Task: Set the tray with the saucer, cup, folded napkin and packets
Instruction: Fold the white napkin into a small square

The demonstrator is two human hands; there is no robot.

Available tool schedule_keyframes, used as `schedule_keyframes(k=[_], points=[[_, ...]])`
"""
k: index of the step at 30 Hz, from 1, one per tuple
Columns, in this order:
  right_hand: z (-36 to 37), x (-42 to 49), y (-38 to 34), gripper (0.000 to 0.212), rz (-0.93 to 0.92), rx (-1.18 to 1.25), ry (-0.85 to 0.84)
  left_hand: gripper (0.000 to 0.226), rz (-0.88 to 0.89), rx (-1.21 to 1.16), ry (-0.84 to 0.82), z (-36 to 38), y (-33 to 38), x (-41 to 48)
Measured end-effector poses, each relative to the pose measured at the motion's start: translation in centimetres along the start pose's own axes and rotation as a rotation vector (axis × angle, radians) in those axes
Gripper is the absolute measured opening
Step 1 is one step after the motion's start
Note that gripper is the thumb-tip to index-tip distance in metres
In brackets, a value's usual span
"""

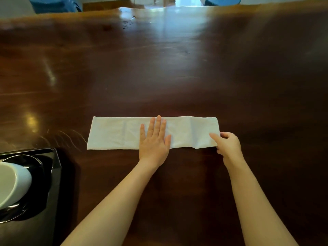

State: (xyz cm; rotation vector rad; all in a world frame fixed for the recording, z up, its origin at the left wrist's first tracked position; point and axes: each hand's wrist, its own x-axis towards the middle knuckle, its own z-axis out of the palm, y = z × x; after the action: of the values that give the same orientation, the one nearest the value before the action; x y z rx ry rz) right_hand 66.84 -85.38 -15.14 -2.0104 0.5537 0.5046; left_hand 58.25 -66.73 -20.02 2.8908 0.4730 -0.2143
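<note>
From the head camera, a wide, dark brown wooden worktop [177,77] fills nearly the whole view, polished enough to throw back pale patches of light along its middle and at the left, with fine curved scratches near the left front. Its far edge is wavy, and beyond it stand two blue stools [53,4], one at each side, on a pale floor; the rest of the room is too blurred to tell. A white napkin [115,133] lies flat on the worktop as a long strip running left to right, in front of the person. The left hand [154,139] rests palm down on the middle of the strip, its fingers straight and a little apart, pressing the cloth rather than gripping it. The right hand [229,143] is at the strip's right end, its fingers closed on the edge of the cloth there. At the lower left a black tray [55,160] sits on the worktop, cut off by the frame, and on it a black saucer [38,163] carries a white cup [16,178]. The packets are not in view.
</note>
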Motion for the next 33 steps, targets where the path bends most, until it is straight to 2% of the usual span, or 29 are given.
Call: schedule_keyframes(k=[3, 6, 8, 11, 13, 15, 18, 20, 25, 30, 33], points=[[0.2, -1.4, 0.6, 0.040, -0.032, 0.409, -0.158, 0.058, 0.001, -0.010, 0.000, -0.1, 0.0, 0.0], [1.2, -2.6, 1.8, 0.023, -0.128, 0.515, -0.160, 0.057, -0.001, -0.022, 0.013, 0.1, -0.1, 0.0], [2.1, -2.9, 1.7, 0.006, -0.138, 0.431, -0.058, 0.056, 0.011, -0.036, 0.005, 0.1, -0.1, 0.0], [2.9, -3.2, 0.8, 0.023, -0.234, 0.340, 0.110, 0.055, 0.027, -0.184, 0.003, -0.8, -0.7, 0.2], [3.4, -3.6, 0.7, 0.021, -0.386, 0.297, 0.100, 0.053, 0.013, -0.187, 0.071, -1.4, -1.8, 0.2], [4.4, -4.0, 0.9, 0.033, -0.560, 0.210, 0.026, 0.058, -0.023, -0.062, 0.128, -1.4, -3.0, 0.0], [6.5, -4.4, 1.5, 0.042, -0.889, -0.038, -0.021, 0.065, -0.042, -0.003, 0.090, -0.4, -3.5, -0.6], [7.9, -4.3, 2.0, 0.044, -1.022, -0.241, -0.025, 0.060, -0.039, 0.000, 0.092, 0.1, -3.5, -0.6], [10.1, -3.7, 3.1, 0.045, -1.111, -0.636, -0.036, 0.059, -0.032, -0.006, 0.121, 0.4, -3.8, -0.6], [10.6, -3.2, 3.5, 0.046, -1.109, -0.781, -0.066, 0.059, -0.028, 0.003, 0.125, 0.5, -4.0, -0.5], [10.3, -3.2, 3.3, 0.053, -1.092, -0.895, -0.152, 0.058, -0.026, -0.004, 0.121, 0.6, -4.0, -0.6]])
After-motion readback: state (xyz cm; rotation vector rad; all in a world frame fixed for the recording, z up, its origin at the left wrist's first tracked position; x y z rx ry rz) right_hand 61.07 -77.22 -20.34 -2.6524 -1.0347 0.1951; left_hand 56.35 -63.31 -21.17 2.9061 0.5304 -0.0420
